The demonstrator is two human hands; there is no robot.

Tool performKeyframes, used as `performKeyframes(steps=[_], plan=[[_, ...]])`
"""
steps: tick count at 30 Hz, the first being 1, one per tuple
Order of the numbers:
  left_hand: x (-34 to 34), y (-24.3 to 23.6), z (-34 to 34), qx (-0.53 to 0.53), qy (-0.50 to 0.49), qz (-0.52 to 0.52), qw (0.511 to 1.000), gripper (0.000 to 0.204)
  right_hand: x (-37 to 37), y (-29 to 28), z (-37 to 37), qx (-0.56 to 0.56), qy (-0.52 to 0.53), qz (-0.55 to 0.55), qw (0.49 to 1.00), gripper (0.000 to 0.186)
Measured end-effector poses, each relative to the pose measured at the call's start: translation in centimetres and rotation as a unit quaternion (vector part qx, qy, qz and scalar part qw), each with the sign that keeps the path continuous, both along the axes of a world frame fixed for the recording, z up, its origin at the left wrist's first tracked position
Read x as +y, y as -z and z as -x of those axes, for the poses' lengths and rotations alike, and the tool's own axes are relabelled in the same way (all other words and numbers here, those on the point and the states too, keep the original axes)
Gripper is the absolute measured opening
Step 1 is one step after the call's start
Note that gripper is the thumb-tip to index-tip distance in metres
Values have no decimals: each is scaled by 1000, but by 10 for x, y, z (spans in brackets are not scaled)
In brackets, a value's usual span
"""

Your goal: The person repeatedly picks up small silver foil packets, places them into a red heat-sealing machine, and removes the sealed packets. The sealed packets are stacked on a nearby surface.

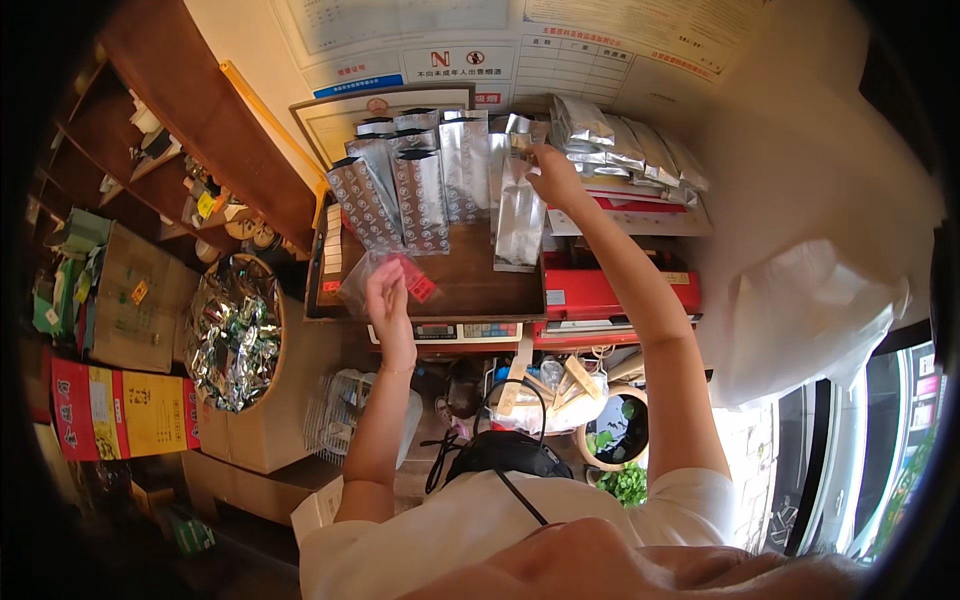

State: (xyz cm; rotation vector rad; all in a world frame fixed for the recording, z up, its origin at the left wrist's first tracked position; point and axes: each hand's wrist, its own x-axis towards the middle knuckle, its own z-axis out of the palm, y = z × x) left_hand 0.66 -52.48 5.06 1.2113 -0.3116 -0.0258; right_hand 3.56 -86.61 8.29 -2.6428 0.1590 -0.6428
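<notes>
My right hand [556,177] pinches the top of a plain silver foil bag [520,222], which hangs upright at the right end of a brown wooden tray [468,285]. Over the tray's front left corner, the fingers of my left hand [388,300] are drawn together on a clear plastic bag [357,284]; they partly hide it. A small red packet [418,279] shows just right of those fingers. Behind my left hand, several slim silver pouches stand in rows, among them a patterned pouch [421,205] and a plainer one [466,165].
Flat silver packs [625,145] are piled at the back right. A red machine [615,290] sits right of the tray, and a scale [450,331] is under its front edge. At left stand a round bin of foil scraps [235,335] and a cardboard box [140,295]. White plastic sheeting [810,310] hangs at right.
</notes>
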Motion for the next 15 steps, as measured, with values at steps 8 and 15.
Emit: performKeyframes(steps=[8,15], plan=[[-24,2,1,-117,150,-171,967,58,57,-71,63,35,-48,-53,997,6],[-68,-21,32,-256,174,-278,909,94,108,-130,161,-65,-112,-28,991,12]])
